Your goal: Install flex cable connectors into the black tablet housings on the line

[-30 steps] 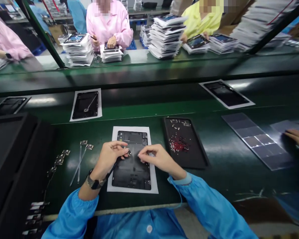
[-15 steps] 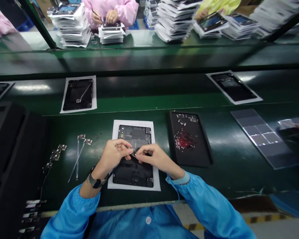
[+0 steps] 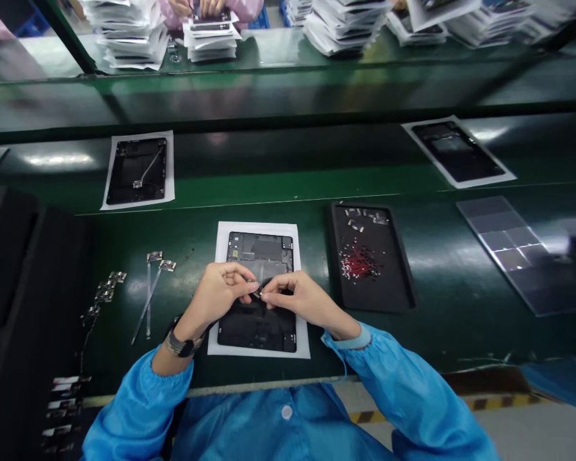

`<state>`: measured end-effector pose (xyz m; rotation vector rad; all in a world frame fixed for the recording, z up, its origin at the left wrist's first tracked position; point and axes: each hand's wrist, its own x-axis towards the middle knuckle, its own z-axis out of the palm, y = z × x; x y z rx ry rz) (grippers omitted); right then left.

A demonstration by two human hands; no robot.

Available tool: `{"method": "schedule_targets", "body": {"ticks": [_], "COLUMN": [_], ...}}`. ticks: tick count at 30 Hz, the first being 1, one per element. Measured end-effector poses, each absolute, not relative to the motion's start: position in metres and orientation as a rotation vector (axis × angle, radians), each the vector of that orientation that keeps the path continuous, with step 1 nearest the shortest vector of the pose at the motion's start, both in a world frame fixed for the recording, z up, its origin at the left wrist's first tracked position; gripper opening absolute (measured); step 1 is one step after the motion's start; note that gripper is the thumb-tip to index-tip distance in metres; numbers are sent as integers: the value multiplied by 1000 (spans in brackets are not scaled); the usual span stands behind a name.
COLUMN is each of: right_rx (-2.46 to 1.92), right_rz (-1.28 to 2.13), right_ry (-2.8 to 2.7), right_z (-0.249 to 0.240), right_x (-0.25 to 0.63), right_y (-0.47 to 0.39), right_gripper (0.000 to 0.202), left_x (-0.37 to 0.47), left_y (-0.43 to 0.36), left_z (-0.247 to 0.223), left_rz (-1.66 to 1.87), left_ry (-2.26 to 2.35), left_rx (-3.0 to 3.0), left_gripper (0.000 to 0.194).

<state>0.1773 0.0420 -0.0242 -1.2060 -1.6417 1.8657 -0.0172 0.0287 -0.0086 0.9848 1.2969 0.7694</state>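
Note:
Between my two hands is a small circuit board (image 3: pixel 258 290), held above a black tablet housing (image 3: pixel 256 330). My left hand (image 3: pixel 223 291) is closed, pinching the board's left side between thumb and fingers. From the right, the fingertips of my right hand (image 3: pixel 295 296) pinch the same board, partly hiding it. The housing lies open, inner side up, on a white sheet (image 3: pixel 259 226). Left of my hands, two small boards with ribbon cables (image 3: pixel 150 307) lie crossed on the green bench.
A black tray (image 3: pixel 374 294) at right holds red-and-black small parts (image 3: pixel 360 262) and several little boards. More boards (image 3: pixel 105 291) lie beside a black box (image 3: pixel 9 307) at left. Other housings (image 3: pixel 139 169) rest on the belt behind. Clear plastic sheets (image 3: pixel 509 250) lie far right.
My view has tilted slightly down, and things at the back sit higher. Both hands keep their pinch on the board. The co-worker's hand at far right has gone out of view.

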Motion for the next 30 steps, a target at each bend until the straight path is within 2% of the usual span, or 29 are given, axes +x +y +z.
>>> {"method": "schedule_targets", "body": {"ticks": [10, 20, 22, 26, 30], "right_rx": [-1178, -1121, -1096, -1210, -1418], "right_rz": [1851, 1832, 1718, 1149, 1067], "right_ry": [-1619, -1697, -1782, -1961, -2239], "right_z": [-29, -29, -25, -9, -5], "right_x": [177, 177, 181, 203, 225], "right_y": [40, 41, 44, 45, 24], "right_gripper": [18, 20, 19, 16, 18], "left_x": [-18, -16, -19, -36, -56], "left_y": [33, 30, 30, 31, 30], "left_z": [-14, -16, -12, 2, 13], "left_rz": [756, 760, 788, 997, 1220], "left_ry": [1243, 1236, 1240, 1283, 1249], "left_rx": [851, 862, 858, 828, 729], "left_gripper": [31, 27, 25, 20, 21]}}
